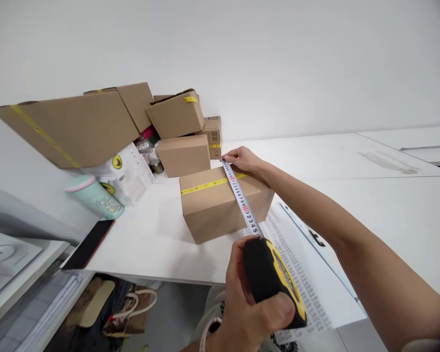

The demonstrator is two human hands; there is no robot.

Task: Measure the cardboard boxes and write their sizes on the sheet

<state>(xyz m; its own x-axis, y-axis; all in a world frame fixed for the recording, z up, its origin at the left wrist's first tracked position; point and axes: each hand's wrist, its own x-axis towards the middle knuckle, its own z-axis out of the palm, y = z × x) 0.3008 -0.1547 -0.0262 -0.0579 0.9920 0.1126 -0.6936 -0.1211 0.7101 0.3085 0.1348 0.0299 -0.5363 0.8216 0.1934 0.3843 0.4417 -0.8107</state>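
Observation:
A cardboard box [220,208] with a yellow tape strip lies on the white table. Wrapped around a black and yellow tape measure [275,283], my left hand [251,313] is closed, near the front of the box. The metal blade [238,193] is pulled out and runs across the top of the box, numbers facing up. At the far edge of the box, my right hand [244,160] pinches the blade's end between thumb and fingers. Under and beside the box lie printed sheets [293,264] and a clipboard [322,254] with a dark clip.
Several cardboard boxes [183,155] are stacked against the wall at the back left. Nearer stand an avocado-printed white box [128,171] and a mint tumbler [95,195], tilted in view. Below the table's front edge are a brown bag [126,318] and a shelf of papers [47,303].

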